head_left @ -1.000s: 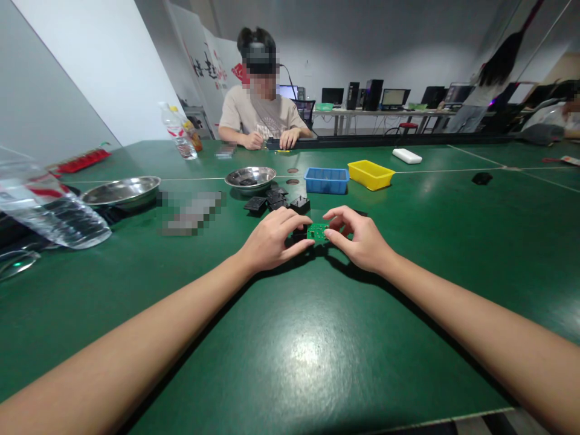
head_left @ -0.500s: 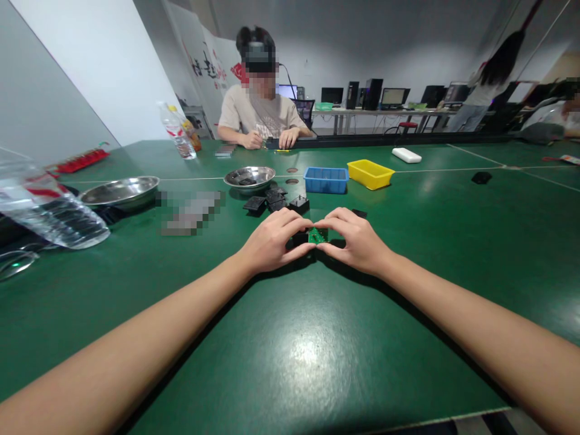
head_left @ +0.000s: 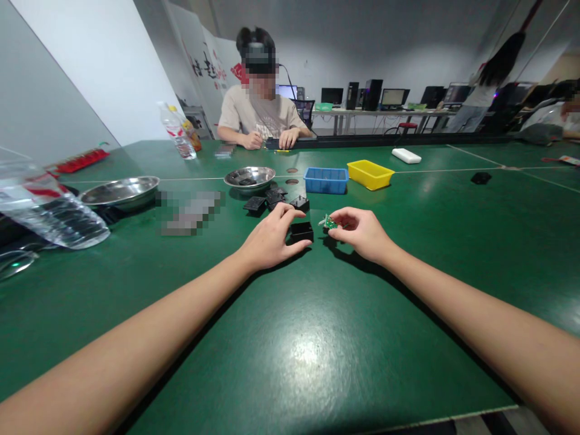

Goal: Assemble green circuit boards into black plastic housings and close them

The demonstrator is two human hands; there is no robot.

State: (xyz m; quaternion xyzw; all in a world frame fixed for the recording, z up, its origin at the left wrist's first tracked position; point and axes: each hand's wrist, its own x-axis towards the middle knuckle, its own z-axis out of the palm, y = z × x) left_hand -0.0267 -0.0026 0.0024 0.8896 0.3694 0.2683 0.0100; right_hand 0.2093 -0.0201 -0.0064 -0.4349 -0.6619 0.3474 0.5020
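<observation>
Head view, right hand (head_left: 365, 234) pinching green board (head_left: 331, 223), left hand (head_left: 272, 237) open around black box (head_left: 302, 232)

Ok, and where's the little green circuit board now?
In the head view, the small green circuit board is in the right hand's fingers, just right of the open black plastic box.

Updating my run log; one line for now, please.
left hand: open around black box | right hand: holding green circuit board | board: outside box
</observation>
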